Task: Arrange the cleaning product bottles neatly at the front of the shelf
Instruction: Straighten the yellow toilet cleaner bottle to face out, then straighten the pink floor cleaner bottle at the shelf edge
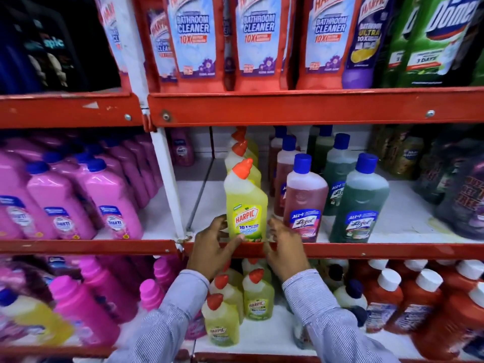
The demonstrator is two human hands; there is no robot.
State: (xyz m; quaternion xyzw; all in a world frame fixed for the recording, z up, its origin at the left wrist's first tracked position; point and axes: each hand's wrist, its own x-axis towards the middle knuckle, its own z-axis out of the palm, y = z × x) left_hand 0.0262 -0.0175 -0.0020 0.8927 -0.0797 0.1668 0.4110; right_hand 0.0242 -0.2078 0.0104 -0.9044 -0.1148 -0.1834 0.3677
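A yellow Harpic bottle (246,203) with an orange cap stands upright at the front edge of the middle shelf (366,250). More yellow bottles line up behind it. My left hand (212,247) touches the bottle's lower left side, thumb against its base. My right hand (284,248) sits just right of the base with fingers spread, between it and a red Lizol bottle (305,200). A green Lizol bottle (362,203) stands further right at the front.
Pink bottles (110,200) fill the left bay beyond a white upright post (167,184). Dark pouches (458,200) lie at the right. Bathroom cleaner pouches (259,35) hang above. Yellow bottles (258,294) and red-brown bottles (424,305) crowd the shelf below.
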